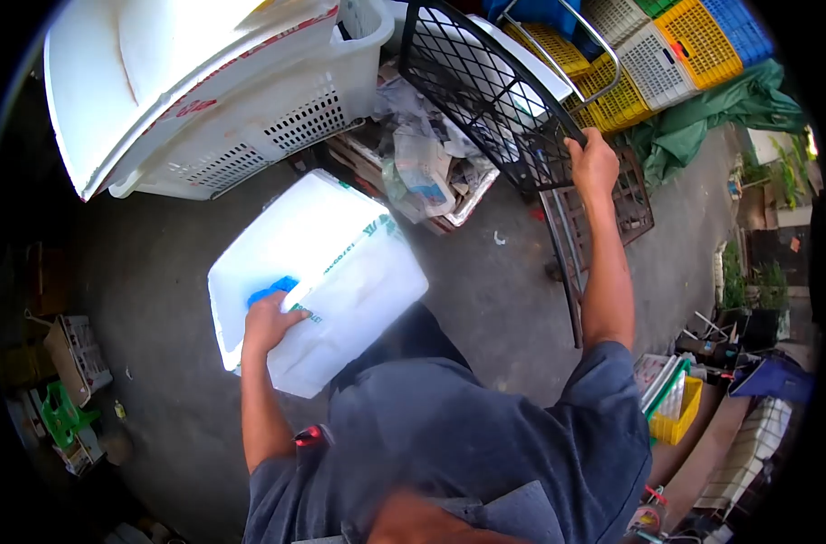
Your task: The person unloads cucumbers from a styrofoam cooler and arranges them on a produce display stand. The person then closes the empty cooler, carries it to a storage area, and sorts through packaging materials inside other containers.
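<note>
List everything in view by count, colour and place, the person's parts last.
Box: 1, white, left of centre
Scrap: 1, blue, against box
Mesh panel: 1, black, top centre
Basket: 1, white, upper left
Foam piece: 1, white, top left
Wrap: pile, clear, upper centre
Tray: 1, white, under wrap
Crates: several, yellow, white, blue, green, top right
Tube: 1, silver, top right
Frame: 1, brown, right of centre
Tarp: 1, green, upper right
Plants: several, green, far right
Tub: 1, yellow, lower right
Stool: 1, green, lower left
Floor: 1, grey, middle
Shirt: 1, dark grey, bottom
Left hand: 1, bare, on box
Right hand: 1, bare, on mesh panel
</note>
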`<action>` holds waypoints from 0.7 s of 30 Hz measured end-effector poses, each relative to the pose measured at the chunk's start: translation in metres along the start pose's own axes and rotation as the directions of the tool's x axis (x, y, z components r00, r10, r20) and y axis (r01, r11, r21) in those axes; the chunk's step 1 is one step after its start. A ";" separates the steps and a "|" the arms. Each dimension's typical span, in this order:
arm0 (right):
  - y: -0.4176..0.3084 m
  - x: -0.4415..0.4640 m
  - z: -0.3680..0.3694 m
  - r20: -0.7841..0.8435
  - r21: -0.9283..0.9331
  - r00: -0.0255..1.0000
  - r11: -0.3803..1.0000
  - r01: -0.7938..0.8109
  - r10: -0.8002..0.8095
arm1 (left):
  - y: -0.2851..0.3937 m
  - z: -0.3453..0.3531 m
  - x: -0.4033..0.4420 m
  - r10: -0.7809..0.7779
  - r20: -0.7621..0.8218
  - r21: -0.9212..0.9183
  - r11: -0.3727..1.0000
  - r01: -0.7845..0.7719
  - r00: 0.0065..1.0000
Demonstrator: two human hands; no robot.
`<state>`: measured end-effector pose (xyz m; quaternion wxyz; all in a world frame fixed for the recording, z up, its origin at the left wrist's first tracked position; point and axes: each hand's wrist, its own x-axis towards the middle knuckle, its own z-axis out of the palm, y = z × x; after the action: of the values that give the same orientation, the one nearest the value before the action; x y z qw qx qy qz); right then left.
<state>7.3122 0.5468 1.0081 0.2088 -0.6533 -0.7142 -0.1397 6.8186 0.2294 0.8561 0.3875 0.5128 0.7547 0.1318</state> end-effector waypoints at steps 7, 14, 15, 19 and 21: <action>0.054 -0.094 -0.078 -0.154 0.116 0.912 0.924 -0.365 0.380 | -0.016 -0.005 0.010 0.074 -0.041 0.040 0.997 -0.072 0.996; 0.085 -0.239 -0.070 0.052 0.639 0.767 0.569 -0.517 0.639 | -0.078 -0.008 0.079 0.211 0.084 -0.007 0.977 -0.211 0.974; 0.064 -0.244 -0.081 0.096 0.608 0.724 0.535 -0.587 0.684 | -0.080 -0.010 0.081 0.224 0.072 -0.031 0.974 -0.222 0.972; 0.052 -0.292 -0.079 0.173 0.617 0.707 0.484 -0.621 0.686 | -0.056 -0.017 0.096 0.186 0.090 -0.005 0.982 -0.186 0.978; 0.055 -0.316 -0.070 0.290 0.714 0.640 0.285 -0.640 0.711 | -0.034 -0.017 0.094 0.116 0.087 0.054 0.991 -0.121 0.989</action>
<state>7.3933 0.2433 0.9136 0.5329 -0.7300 -0.3462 0.2515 6.7668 0.3001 0.8051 0.3947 0.5732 0.7096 0.1105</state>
